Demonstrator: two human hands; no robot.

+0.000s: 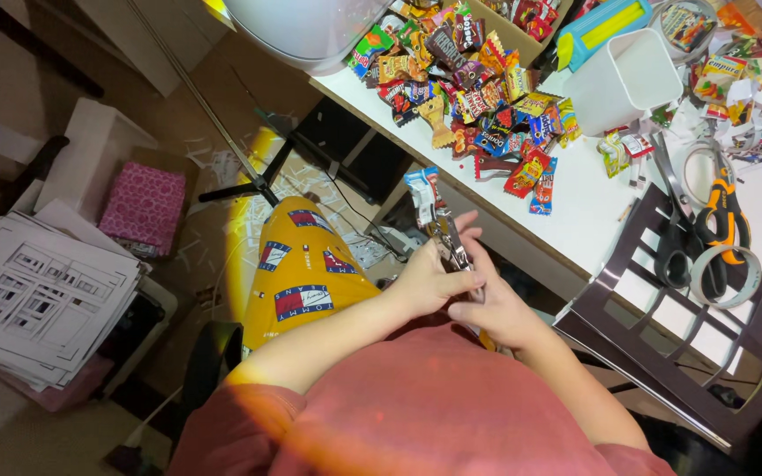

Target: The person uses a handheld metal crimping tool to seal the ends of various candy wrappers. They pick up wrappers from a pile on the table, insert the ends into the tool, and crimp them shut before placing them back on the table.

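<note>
Head: 2 hands (465,295), 1 stapler (451,245).

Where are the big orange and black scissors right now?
In the head view, the scissors lie on the right side of the white table, beside a tape roll, right of the candy pile.

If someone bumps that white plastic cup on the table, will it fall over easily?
Probably yes. The white plastic cup looks tall, thin-walled and empty, so it is likely light and would tip or slide at a nudge. It seems stiff enough to keep its shape. The candy pile beside it might stop it on that side.
</note>
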